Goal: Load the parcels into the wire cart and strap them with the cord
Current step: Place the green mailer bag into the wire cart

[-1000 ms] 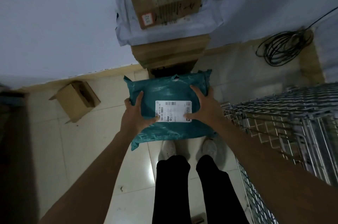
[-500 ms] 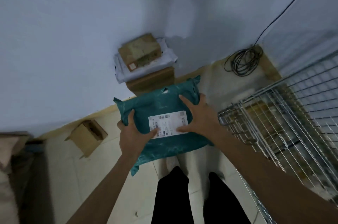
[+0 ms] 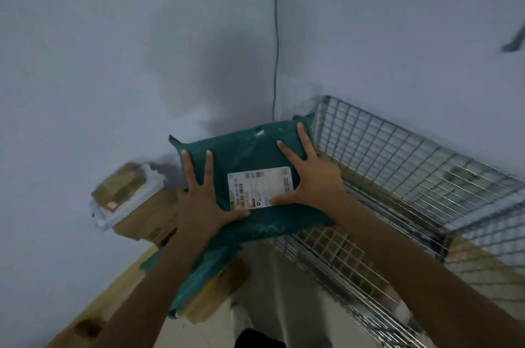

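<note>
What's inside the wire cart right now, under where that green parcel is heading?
Through the wire cart mesh only blurred tan shapes show low down, possibly cardboard. The green parcel, held by the left hand and right hand, covers the near corner.

Pretty dim, bluish cast. Soft shadow on the wall (image 3: 216, 63), motion blur on the cart (image 3: 426, 177) wires and boxes (image 3: 125, 191), edges bend fisheye-style.

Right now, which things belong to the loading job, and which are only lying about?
Job:
- green parcel, held by left hand and right hand
- wire cart
- parcel stack by the wall, likely waiting

Lying about:
- wall cable
- cardboard on the floor, under the green parcel
</note>
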Demonstrator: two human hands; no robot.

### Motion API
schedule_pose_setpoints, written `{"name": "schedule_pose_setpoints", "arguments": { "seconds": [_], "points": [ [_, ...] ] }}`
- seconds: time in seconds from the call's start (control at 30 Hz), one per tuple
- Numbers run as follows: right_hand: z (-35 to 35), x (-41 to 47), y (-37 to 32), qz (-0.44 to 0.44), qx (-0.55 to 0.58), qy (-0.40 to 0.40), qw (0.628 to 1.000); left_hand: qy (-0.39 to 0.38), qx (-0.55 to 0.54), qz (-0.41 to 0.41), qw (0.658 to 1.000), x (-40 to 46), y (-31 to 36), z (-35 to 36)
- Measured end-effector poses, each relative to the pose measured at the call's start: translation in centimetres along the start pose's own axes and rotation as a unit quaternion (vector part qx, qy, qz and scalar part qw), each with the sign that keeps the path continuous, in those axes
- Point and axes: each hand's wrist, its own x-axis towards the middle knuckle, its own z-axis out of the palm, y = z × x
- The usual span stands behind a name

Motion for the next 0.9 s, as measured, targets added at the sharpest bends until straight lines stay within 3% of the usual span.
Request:
{"name": "schedule_pose_setpoints", "arguments": {
  "seconds": [0.2, 0.4, 0.57, 0.77, 0.9],
  "points": [
    [-5.6, -8.6, 14.2, 0.128, -0.038, -0.028, 0.991, -0.093, 0.001, 0.176, 0.980, 3.0, 15.5, 3.0],
    [-3.4, -14.8, 24.9, 0.273, 0.005, -0.056, 0.960, -0.185, 0.022, 0.286, 0.940, 5.8, 28.5, 9.9],
    [3.4, -17.2, 31.7, 0.379, 0.052, -0.073, 0.921, -0.233, 0.038, 0.360, 0.902, 8.2, 35.1, 19.0],
    [16.2, -17.2, 37.6, 0.456, 0.109, -0.119, 0.875, -0.306, 0.075, 0.357, 0.879, 11.3, 37.1, 33.8],
    [25.2, -17.1, 41.6, 0.472, 0.135, -0.141, 0.860, -0.315, 0.109, 0.362, 0.871, 12.9, 37.4, 44.0]
  ]
}}
